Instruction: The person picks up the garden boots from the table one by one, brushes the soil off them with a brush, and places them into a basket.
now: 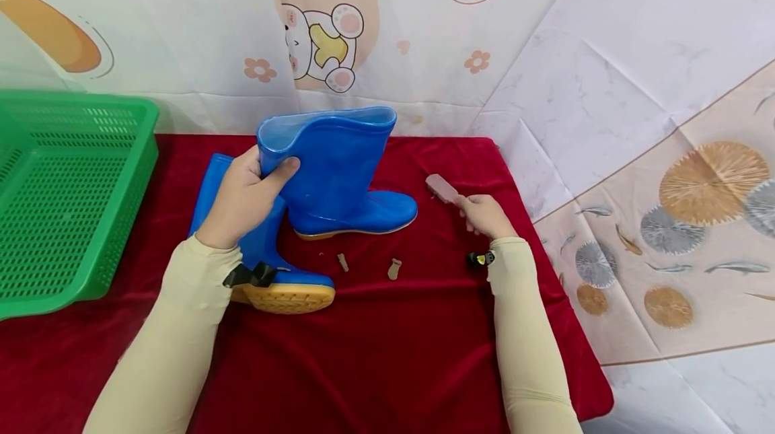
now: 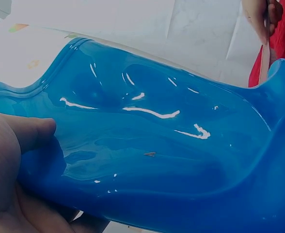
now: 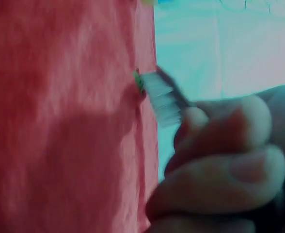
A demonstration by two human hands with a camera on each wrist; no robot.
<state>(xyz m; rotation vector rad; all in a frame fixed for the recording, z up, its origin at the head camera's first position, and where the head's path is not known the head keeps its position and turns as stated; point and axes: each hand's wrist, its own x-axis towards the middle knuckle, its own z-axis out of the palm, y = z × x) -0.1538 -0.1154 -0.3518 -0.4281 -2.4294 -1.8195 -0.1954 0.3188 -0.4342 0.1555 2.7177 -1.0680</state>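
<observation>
A left hand [image 1: 242, 195] clamps a blue boot [image 1: 336, 178] by its shaft, thumb outermost, above a red cloth [image 1: 387, 360] where a second boot [image 1: 262, 239] lies; the right hand [image 1: 486, 215] curls firmly round a brush [image 1: 443, 189] near the cloth's edge. Brown scraps [image 1: 394, 269] dot the velvety surface, with a green basket [image 1: 142, 151] at left and cartoon-printed sheeting [image 1: 200, 30] behind.

Free lane: red velvet cloth [image 1: 375, 353], btwn beige-sleeved forearms [image 1: 172, 333], up to two small tan scraps [image 1: 394, 268]. Narrow gap: btwn upright glossy blue rubber boot [image 1: 336, 178] (L hand [image 1: 245, 195]) & pinkish white-bristled brush [image 1: 441, 188] (R hand [image 1: 487, 217]). Obstacles, L side: yellow-soled blue rubber boot [image 1: 260, 239], lying; green perforated plastic basket [image 1: 124, 219].
</observation>
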